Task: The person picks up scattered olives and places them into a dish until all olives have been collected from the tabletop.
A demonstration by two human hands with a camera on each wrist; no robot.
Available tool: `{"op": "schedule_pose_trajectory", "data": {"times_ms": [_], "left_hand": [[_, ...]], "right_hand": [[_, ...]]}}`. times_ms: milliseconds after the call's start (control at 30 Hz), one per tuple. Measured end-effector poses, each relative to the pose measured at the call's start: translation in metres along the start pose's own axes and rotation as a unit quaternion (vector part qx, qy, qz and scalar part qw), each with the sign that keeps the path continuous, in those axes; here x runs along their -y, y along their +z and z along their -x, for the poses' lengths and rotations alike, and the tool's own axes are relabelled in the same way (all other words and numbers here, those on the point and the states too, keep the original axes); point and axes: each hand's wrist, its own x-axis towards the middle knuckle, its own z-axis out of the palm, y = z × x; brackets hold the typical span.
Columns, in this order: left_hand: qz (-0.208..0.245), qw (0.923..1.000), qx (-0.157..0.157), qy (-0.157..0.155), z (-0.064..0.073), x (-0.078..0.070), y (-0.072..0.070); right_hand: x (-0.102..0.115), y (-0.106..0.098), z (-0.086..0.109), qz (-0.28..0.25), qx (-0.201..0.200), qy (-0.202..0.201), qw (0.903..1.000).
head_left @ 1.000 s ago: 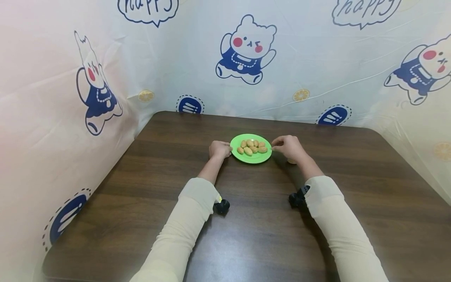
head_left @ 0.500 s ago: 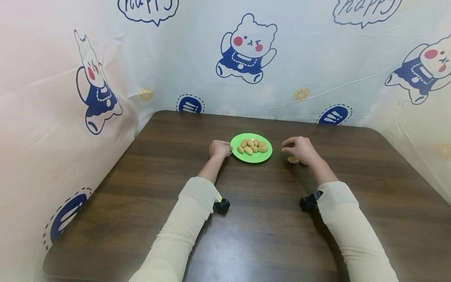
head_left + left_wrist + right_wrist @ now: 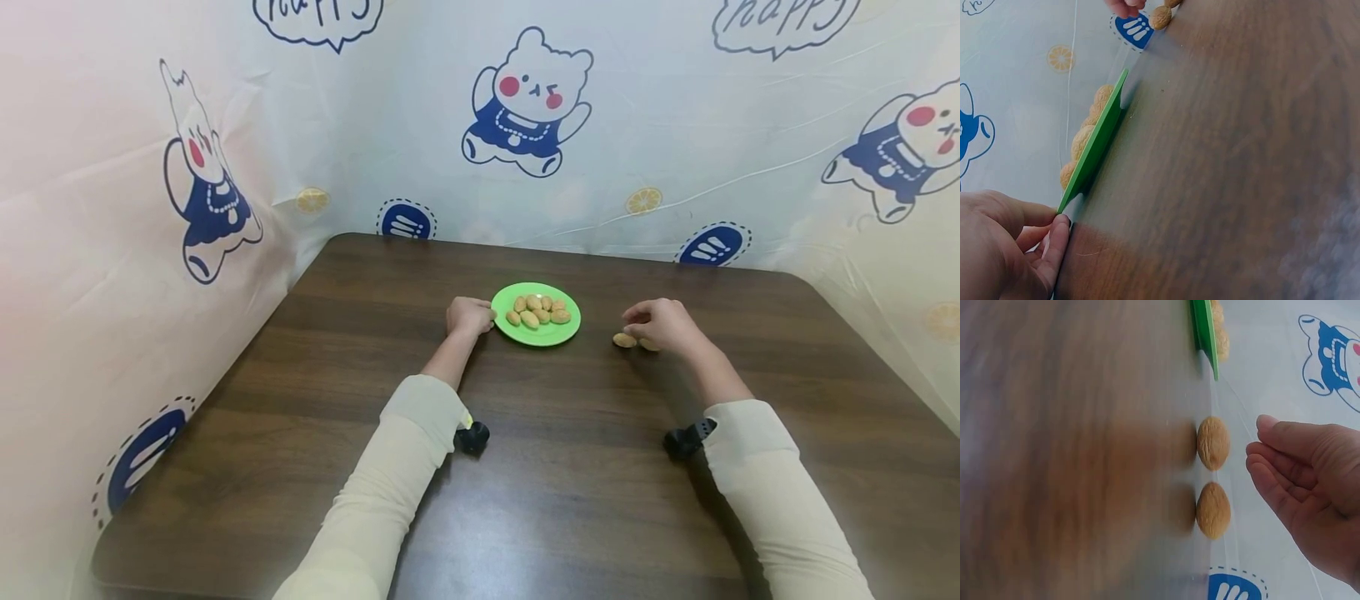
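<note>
In the head view, a round green plate [image 3: 540,337] with several oval, wrinkled walnuts [image 3: 530,319] stands on the table. My left hand [image 3: 469,317] pinches the plate's left rim between thumb and fingers, seen closely in the left wrist view, where the plate [image 3: 1099,140] appears edge-on. To the right of the plate, two loose walnuts [image 3: 1213,442] lie side by side on the tabletop, slightly apart. My right hand [image 3: 663,321] hovers just above them, fingers loosely bent. In the right wrist view nothing shows between its thumb and fingers, and it does not touch the walnuts.
A dark brown wooden table [image 3: 360,350] extends around the plate on all sides. Behind and beside it hangs a pale sheet [image 3: 420,100] printed with cartoon bears. Black wrist cameras [image 3: 472,438] sit beneath both sleeves.
My right hand has left the plate's right rim and moved right, to above the loose walnuts, now both visible. The left hand and the plate have stayed put.
</note>
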Motion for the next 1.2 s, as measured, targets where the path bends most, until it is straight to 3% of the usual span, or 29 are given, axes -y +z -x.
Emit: {"op": "schedule_pose_trajectory", "data": {"times_ms": [533, 1200], "left_hand": [[-0.001, 0.9999, 0.006, 0.01, 0.0, 0.0, -0.001], [-0.014, 0.9999, 0.001, 0.009, 0.001, 0.001, -0.001]], "right_hand": [[-0.02, -0.009, 0.007, 0.041, 0.025, 0.023, 0.9986], [-0.032, -0.007, 0.01, 0.046, 0.055, 0.05, 0.9961]]}}
